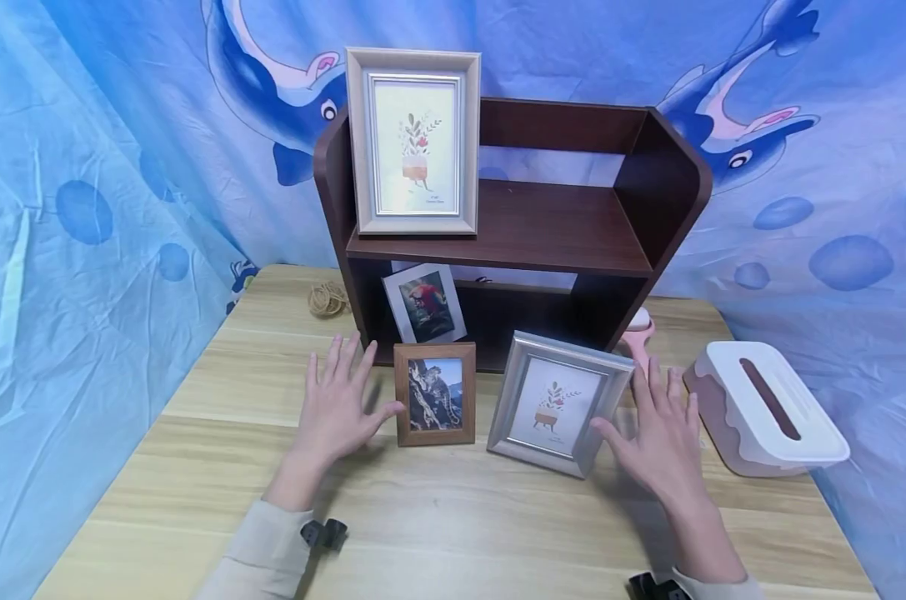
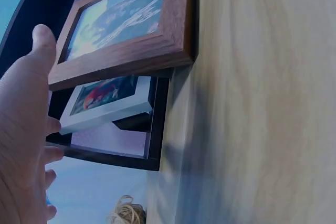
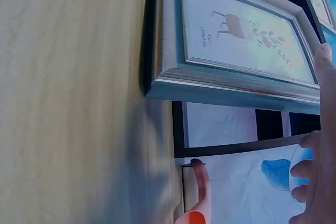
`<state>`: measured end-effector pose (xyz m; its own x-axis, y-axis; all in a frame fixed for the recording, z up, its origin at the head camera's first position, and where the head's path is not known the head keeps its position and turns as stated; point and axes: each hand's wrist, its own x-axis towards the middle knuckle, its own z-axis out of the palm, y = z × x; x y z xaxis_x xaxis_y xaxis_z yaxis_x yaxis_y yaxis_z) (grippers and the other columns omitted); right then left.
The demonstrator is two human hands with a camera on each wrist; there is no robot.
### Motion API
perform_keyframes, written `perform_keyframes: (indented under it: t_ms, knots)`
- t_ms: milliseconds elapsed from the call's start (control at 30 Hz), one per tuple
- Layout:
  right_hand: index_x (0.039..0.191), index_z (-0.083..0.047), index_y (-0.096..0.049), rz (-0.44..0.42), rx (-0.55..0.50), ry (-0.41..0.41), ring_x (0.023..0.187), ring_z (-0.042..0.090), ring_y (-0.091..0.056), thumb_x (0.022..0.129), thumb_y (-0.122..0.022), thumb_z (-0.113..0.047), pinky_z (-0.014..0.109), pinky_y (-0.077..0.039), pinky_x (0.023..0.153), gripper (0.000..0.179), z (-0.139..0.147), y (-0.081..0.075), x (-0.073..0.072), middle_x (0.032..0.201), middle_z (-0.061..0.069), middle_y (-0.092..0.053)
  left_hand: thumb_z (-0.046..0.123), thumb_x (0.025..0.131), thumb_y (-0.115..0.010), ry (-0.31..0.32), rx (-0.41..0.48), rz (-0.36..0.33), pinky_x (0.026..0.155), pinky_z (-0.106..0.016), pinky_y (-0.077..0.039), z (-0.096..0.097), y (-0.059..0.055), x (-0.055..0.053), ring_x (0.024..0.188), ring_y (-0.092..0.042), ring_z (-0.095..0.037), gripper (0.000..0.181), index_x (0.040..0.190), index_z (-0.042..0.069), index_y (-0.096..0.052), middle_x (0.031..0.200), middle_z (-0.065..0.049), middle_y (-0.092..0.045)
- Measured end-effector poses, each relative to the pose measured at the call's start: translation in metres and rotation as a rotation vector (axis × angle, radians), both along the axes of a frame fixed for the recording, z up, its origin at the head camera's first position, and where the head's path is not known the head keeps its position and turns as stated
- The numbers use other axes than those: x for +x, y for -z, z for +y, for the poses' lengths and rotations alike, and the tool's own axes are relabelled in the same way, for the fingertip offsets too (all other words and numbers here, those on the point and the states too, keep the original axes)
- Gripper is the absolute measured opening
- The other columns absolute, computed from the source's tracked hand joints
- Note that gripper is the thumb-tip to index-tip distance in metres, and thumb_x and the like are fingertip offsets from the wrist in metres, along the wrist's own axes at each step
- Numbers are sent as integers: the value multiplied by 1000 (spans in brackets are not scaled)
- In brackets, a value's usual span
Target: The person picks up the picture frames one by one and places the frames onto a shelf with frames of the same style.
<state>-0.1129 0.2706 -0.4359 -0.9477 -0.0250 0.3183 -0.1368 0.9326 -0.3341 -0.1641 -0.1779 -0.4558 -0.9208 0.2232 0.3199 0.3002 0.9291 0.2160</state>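
My left hand point(image 1: 340, 408) is spread flat with its thumb tip right at the left edge of a small brown wooden picture frame point(image 1: 435, 438), which holds a leopard picture. To the right, a silver picture frame point(image 1: 507, 408) with a potted-plant print stands tilted on the table. My right hand point(image 1: 658, 433) has its fingers extended beside it, the thumb tip close to the frame's right edge. Both thumbs show near the frames in the wrist views. Behind the brown frame, a white picture frame point(image 1: 397, 308) with a parrot picture leans in the lower shelf.
A dark brown two-tier shelf point(image 1: 565, 221) stands at the table's back. On its upper tier is a large beige picture frame point(image 1: 353, 150). A twine ball point(image 1: 327, 299) lies left of it; right are a pink object point(image 1: 638, 337) and a white-lidded tissue box point(image 1: 813, 433).
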Motion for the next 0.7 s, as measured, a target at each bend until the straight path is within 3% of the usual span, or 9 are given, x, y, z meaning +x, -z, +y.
perform_keyframes:
  t_ms: [133,300,400,533,633,700]
  knots:
    - [162,-9,-17,4,-94,-39,150,47,-15,91,-66,-55,71,-12,117,98,4,-1,-4,165,22,-22,62,97,-52,-8,98,-19,120,-67,-5,-4,-3,-7,150,-18,-45,86,159,7,-29,163,-22,-26]
    - [161,-17,-29,37,-319,-90,139,52,-38,92,-70,-37,74,-31,107,83,11,2,-9,155,25,-41,39,105,-49,-3,320,1,117,-67,-22,-10,-4,-22,142,-35,-49,66,156,-1,-33,154,-28,-39]
    - [159,-15,-35,50,-436,-133,127,45,-53,95,-66,-27,46,-43,109,72,14,10,-9,144,27,-53,29,107,-48,6,472,16,116,-63,-27,-12,-1,-32,139,-39,-49,58,153,-3,-35,151,-30,-42]
    - [156,-2,-34,48,-569,-229,116,10,-62,100,-58,-13,9,-42,98,61,14,21,-8,134,30,-59,28,108,-47,5,636,60,115,-60,-31,-11,1,-46,135,-45,-46,54,151,-4,-39,149,-28,-47]
    - [154,5,-34,44,-649,-279,112,-8,-56,100,-57,-3,7,-43,96,59,13,25,-7,131,35,-58,27,107,-50,7,738,92,112,-58,-37,-8,-1,-56,132,-48,-43,54,151,-3,-39,147,-26,-49]
    - [153,6,-34,27,-675,-278,110,-12,-55,99,-59,0,6,-44,94,60,12,25,-6,129,35,-59,25,106,-53,6,804,100,110,-58,-40,-5,-3,-61,132,-50,-43,57,153,-1,-36,147,-25,-49]
